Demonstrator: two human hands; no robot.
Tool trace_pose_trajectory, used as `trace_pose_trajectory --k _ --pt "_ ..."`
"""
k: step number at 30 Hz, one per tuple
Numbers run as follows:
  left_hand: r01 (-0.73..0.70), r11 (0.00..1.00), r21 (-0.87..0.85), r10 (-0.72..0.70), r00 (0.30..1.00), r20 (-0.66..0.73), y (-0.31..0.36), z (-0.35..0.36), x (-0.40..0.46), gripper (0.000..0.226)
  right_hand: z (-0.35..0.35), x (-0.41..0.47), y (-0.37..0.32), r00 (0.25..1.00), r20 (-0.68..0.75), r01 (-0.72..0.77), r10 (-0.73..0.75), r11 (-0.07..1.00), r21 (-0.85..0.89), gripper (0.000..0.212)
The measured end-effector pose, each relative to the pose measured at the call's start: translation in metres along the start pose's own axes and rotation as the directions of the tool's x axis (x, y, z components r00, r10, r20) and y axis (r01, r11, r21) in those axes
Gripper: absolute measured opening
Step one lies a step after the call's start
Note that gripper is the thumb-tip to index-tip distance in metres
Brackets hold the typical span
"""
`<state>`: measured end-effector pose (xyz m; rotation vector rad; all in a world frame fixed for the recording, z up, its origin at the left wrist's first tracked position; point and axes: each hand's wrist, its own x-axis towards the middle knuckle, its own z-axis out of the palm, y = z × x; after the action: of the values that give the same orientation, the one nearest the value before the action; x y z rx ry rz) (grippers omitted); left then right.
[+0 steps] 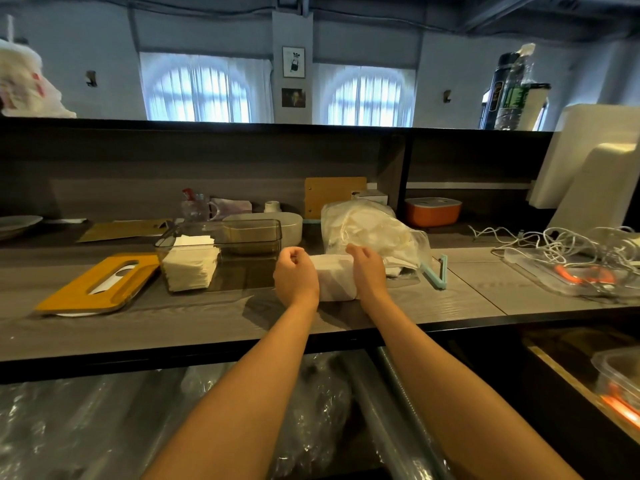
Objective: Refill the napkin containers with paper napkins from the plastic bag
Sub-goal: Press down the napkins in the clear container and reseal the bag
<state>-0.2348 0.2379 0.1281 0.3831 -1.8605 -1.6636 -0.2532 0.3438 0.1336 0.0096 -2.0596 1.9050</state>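
White napkin stack btwn both hands, edges squared.

At the centre of the frame both hands flank a white stack of napkins on the grey counter. The left hand presses its left end with fingers curled; the right hand curls over its right end. Just behind lies a clear plastic bag. Left of centre, a clear napkin container holds napkins, and an orange slotted lid lies beside it.
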Motion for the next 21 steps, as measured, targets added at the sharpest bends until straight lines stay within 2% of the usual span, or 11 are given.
trace_pose_trajectory --k 3,6,8,10,13,16,19,21 --pt "-0.047 0.998 0.043 0.045 0.998 0.033 0.0013 0.0011 -0.0027 0.021 0.0038 -0.0018 -0.0010 0.995 0.081 0.063 -0.057 0.995 -0.071 0.013" --pt "-0.023 0.998 0.057 0.023 1.000 -0.001 0.0019 -0.0003 -0.0009 0.025 0.0016 -0.0006 0.0008 1.000 -0.006 -0.009 0.008 0.999 -0.047 0.017" --pt "-0.032 0.998 0.052 0.029 0.998 0.050 0.0005 0.0007 -0.0003 0.025 0.0008 -0.0005 -0.0011 0.999 0.028 -0.038 0.039 0.999 -0.021 0.023" --pt "-0.077 0.988 0.134 0.063 0.993 0.103 -0.0008 0.0041 -0.0008 0.023 0.0039 -0.0018 -0.0021 0.996 0.088 0.008 0.000 0.996 -0.085 0.024" --pt "-0.100 0.966 0.237 0.078 0.992 0.101 0.0016 0.0049 -0.0031 0.024 0.0030 -0.0039 -0.0005 0.999 0.027 0.040 -0.037 0.993 -0.113 0.025" --pt "-0.079 0.970 0.229 0.063 0.995 0.077 0.0036 0.0026 -0.0021 0.035 -0.0016 -0.0029 0.0000 0.999 0.026 -0.018 0.019 0.999 -0.043 0.027" --pt "-0.166 0.955 0.247 0.150 0.985 0.083 0.0005 0.0051 -0.0016 0.030 0.0004 -0.0043 -0.0028 0.994 0.108 -0.027 0.034 0.998 -0.063 0.028" --pt "-0.209 0.938 0.277 0.194 0.978 0.082 -0.0004 0.0063 -0.0036 0.030 0.0005 -0.0053 -0.0031 0.997 0.067 -0.033 0.038 0.998 -0.062 0.030"
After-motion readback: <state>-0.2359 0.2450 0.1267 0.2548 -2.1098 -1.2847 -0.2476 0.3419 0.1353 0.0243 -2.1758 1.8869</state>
